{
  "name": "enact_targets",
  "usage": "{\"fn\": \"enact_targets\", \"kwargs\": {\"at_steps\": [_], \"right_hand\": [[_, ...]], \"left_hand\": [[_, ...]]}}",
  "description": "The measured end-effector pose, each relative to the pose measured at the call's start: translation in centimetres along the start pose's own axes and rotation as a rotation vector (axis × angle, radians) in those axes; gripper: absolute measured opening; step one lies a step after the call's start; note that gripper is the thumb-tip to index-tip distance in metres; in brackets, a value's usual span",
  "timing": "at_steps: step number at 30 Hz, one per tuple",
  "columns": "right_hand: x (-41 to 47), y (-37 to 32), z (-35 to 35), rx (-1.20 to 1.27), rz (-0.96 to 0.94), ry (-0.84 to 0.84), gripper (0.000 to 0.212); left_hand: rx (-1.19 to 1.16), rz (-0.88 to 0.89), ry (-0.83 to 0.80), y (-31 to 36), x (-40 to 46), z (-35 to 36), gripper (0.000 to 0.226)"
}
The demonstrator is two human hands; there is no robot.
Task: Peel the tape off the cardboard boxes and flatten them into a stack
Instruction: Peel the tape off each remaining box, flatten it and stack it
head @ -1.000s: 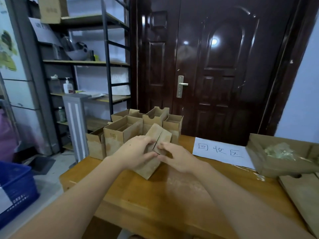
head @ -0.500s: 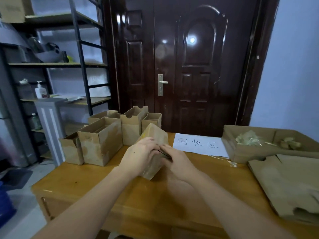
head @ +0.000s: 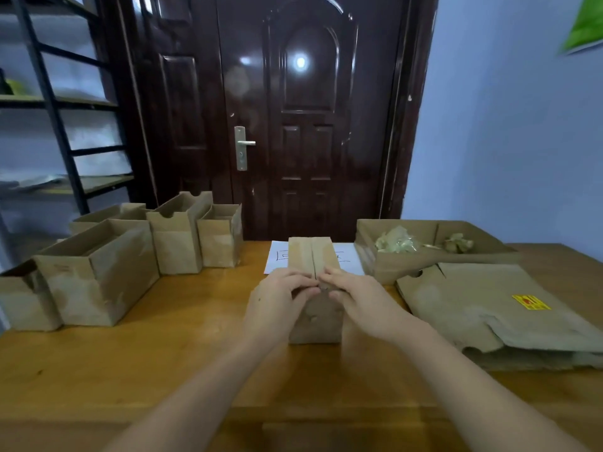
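A small closed cardboard box (head: 311, 256) stands on the wooden table (head: 163, 347) in front of me, its top seam running away from me. My left hand (head: 277, 301) and my right hand (head: 355, 298) both curl over its near top edge, fingertips meeting at the seam. Whether they pinch tape there is too small to tell. Several open-topped cardboard boxes (head: 98, 272) are grouped at the left of the table. A stack of flattened cardboard (head: 483, 308) with a yellow sticker lies at the right.
A shallow cardboard tray (head: 408, 269) holding crumpled tape wads sits at the back right. A white paper sheet (head: 277, 259) with writing lies behind the box. A dark door (head: 293, 125) stands beyond the table, and a metal shelf rack (head: 58, 125) at the left.
The box has turned from tilted to square with its seam pointing away from me and sits nearer the paper. Both hands stay on its near end. My view has swung right.
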State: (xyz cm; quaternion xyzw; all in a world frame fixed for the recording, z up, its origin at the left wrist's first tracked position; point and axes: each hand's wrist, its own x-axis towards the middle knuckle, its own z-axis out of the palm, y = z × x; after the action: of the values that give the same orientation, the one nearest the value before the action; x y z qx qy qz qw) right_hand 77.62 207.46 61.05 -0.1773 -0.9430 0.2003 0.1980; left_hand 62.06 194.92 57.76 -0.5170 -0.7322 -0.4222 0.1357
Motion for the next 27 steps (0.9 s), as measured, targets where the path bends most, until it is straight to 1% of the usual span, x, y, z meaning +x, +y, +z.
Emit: {"fn": "enact_targets", "kwargs": {"at_steps": [2, 5, 8, 10, 12, 15, 18, 20, 22, 24, 25, 27], "right_hand": [[-1.0, 0.4, -0.5, -0.011, -0.009, -0.004, 0.046], [-1.3, 0.6, -1.1, 0.009, -0.039, 0.021, 0.042], [-0.6, 0.9, -1.4, 0.075, -0.026, 0.001, 0.041], [-0.2, 1.3, -1.5, 0.125, -0.01, -0.025, 0.04], [-0.1, 1.8, -1.1, 0.096, -0.024, -0.025, 0.04], [-0.1, 2.5, -0.3, 0.058, -0.053, -0.003, 0.044], [-0.2, 2.8, 0.2, 0.109, -0.062, 0.01, 0.042], [-0.1, 2.8, 0.3, 0.141, -0.066, 0.011, 0.04], [-0.2, 3.0, 0.1, 0.154, -0.076, 0.007, 0.038], [-0.4, 3.3, -0.5, 0.153, -0.064, 0.014, 0.038], [-0.5, 3.4, -0.9, 0.152, -0.052, 0.042, 0.037], [-0.7, 3.6, -1.5, 0.121, -0.042, 0.167, 0.032]], "left_hand": [[0.053, 0.061, -0.009, 0.4, -0.1, 0.1, 0.019], [0.087, 0.14, -0.049, 0.6, 0.0, -0.4, 0.028], [0.052, 0.125, -0.19, 0.4, 0.7, -0.6, 0.039], [0.049, 0.108, -0.28, 0.2, 1.1, -0.6, 0.042], [0.047, 0.11, -0.308, -0.1, 1.1, -0.5, 0.045], [-0.001, 0.103, -0.278, -0.3, 0.7, -0.2, 0.048], [-0.005, 0.105, -0.236, -0.1, 0.3, 0.2, 0.045], [0.009, 0.116, -0.222, 0.1, 0.1, 0.1, 0.048], [0.057, 0.157, -0.195, 0.3, -0.3, -0.4, 0.049], [0.14, 0.24, -0.151, 0.3, -1.0, -1.1, 0.044], [0.167, 0.277, -0.138, 0.4, -1.3, -1.4, 0.041], [0.187, 0.333, -0.146, 0.6, -1.7, -1.9, 0.038]]}}
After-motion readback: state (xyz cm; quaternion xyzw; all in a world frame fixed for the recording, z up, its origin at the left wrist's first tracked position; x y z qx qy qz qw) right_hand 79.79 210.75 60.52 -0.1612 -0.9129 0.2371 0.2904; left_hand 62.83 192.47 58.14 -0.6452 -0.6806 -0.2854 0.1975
